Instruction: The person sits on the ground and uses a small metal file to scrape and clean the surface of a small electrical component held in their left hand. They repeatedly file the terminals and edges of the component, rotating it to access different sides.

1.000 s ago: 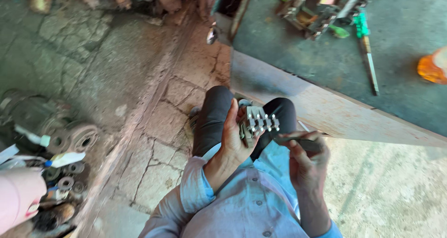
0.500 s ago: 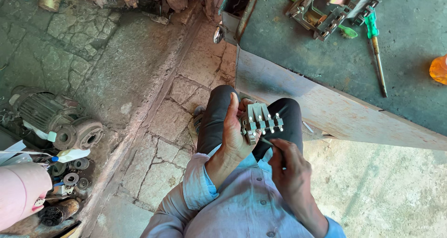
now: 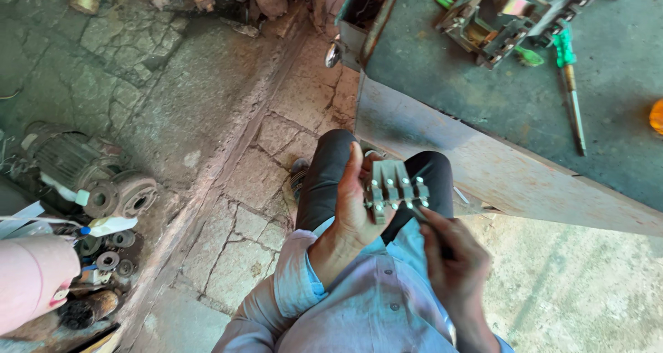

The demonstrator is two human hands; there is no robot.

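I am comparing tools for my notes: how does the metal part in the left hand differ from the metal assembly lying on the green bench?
The metal part is held in the left hand over the lap; the metal assembly lies untouched on the green bench. The held part looks flatter, with rows of shiny studs; the assembly looks bulkier. Both are grey metal.

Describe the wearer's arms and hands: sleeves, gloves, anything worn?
Both hands are bare, with no gloves. The left hand comes out of a light blue sleeve rolled back at the cuff. The right hand shows no cuff in view. No rings or watch can be made out.
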